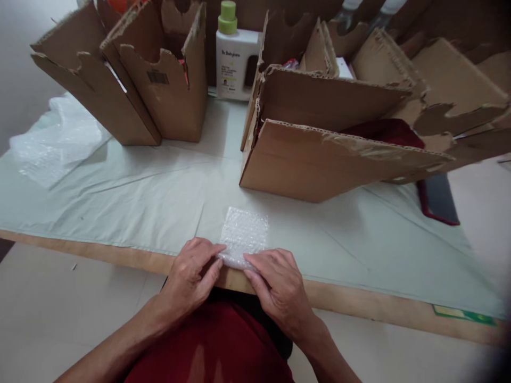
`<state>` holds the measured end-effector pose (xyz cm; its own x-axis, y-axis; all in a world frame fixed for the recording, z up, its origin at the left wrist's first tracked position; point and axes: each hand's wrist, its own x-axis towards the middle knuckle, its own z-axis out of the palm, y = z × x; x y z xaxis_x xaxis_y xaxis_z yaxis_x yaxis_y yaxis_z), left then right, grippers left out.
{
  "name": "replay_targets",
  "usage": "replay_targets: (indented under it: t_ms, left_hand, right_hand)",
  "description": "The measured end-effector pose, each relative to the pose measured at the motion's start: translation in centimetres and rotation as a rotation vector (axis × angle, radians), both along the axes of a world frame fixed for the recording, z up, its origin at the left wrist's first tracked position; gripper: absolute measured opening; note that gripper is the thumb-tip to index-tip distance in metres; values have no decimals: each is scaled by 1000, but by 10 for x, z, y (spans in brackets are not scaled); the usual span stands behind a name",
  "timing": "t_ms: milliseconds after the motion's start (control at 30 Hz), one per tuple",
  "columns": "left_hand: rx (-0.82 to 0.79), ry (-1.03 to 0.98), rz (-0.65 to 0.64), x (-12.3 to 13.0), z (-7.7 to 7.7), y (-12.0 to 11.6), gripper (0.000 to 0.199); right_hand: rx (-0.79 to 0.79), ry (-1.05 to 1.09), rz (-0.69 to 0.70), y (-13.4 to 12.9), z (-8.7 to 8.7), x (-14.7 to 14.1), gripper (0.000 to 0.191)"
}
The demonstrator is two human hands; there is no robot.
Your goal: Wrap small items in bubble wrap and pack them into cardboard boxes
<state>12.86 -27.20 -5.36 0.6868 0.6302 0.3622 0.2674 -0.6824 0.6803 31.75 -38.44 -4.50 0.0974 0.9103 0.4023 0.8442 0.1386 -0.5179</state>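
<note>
A small sheet of bubble wrap (245,230) lies flat on the cloth at the table's front edge. Its near end is rolled or folded over, and both hands grip that end. My left hand (196,268) pinches the left corner between thumb and forefinger. On the right corner, my right hand (277,276) is closed in the same way, thumb below and forefinger on top. Whether anything lies inside the rolled part cannot be seen.
Cardboard boxes (319,159) with cut edges stand at the back right, and more cardboard holders (175,96) at the back left. Between them is a white detergent bottle (233,64). Crumpled bubble wrap (59,138) lies at the left; a dark flat object (438,198) lies at the right.
</note>
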Motion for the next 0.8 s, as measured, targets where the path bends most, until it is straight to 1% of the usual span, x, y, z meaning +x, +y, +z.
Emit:
replay_targets:
  t_ms: [67,133,200,233,333,400,467,533,600,633,667,767,800]
  left_hand:
    - [11,36,61,3,0,2,24]
    - [56,87,118,7,-1,4,22]
    - [95,137,143,12,-3,5,20]
    - [103,153,146,14,-3,6,19]
    - [108,129,145,15,-5,6,22]
    - [124,87,113,11,-4,5,24]
    - [147,62,31,5,-3,4,27]
    - [157,60,-54,0,-1,4,27]
    - [152,52,-89,-1,1,6,25]
    - [148,56,-87,1,1,8,23]
    - [150,69,-75,4,1,11,21]
    - [192,158,-7,17,-1,21,19]
    - [202,179,23,21,-2,23,20]
  right_hand:
    - [24,-45,-41,5,0,1,18]
    - [49,-135,-110,8,-2,2,20]
    - [63,-217,-174,6,-3,2,20]
    - [62,-242,-183,4,-3,1,19]
    - [22,-264,-126,-2,-2,-1,17]
    - [-17,-242,-80,-4,-1,-1,17]
    - [-24,-166,-58,-3,1,1,18]
    - [-37,-35,-27,-3,3,4,18]
    - [-65,74,12,-3,4,6,17]
    - [-68,86,9,-3,5,6,18]
    - [-61,62,-14,-3,5,5,18]
    - [-9,-116,-125,-3,4,0,19]
    - [-10,-170,-135,-2,4,-1,19]
